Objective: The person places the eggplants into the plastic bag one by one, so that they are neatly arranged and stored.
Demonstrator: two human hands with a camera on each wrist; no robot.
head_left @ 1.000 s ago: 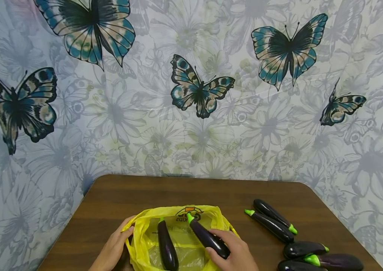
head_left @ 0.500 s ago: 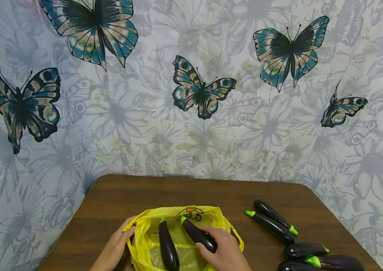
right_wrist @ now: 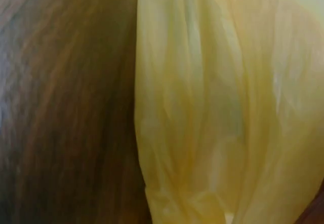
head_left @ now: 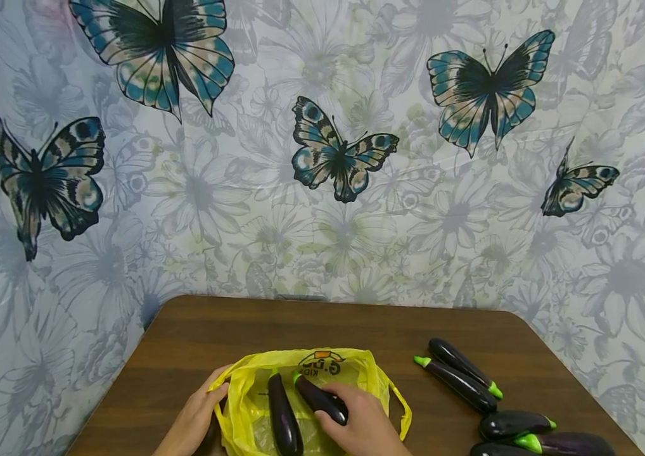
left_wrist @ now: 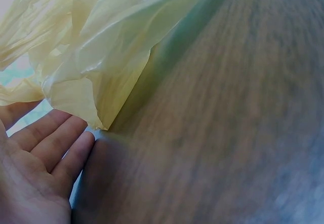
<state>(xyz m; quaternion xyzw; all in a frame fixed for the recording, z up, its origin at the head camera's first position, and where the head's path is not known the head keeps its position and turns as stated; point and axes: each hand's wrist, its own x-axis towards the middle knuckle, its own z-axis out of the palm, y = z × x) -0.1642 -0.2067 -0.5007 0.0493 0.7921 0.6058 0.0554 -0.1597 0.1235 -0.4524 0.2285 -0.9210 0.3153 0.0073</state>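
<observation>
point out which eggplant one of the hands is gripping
The right-side eggplant in the yellow bag: the right hand grips it. The left-side eggplant there and the eggplants on the table are ungripped.

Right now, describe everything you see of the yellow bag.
The yellow bag looks like thin, crinkled plastic, with mirrored lettering near its far rim and a loop handle on the right. It sits open on the table, one eggplant inside. The left hand holds its edge; the right hand holds a second eggplant within.
</observation>
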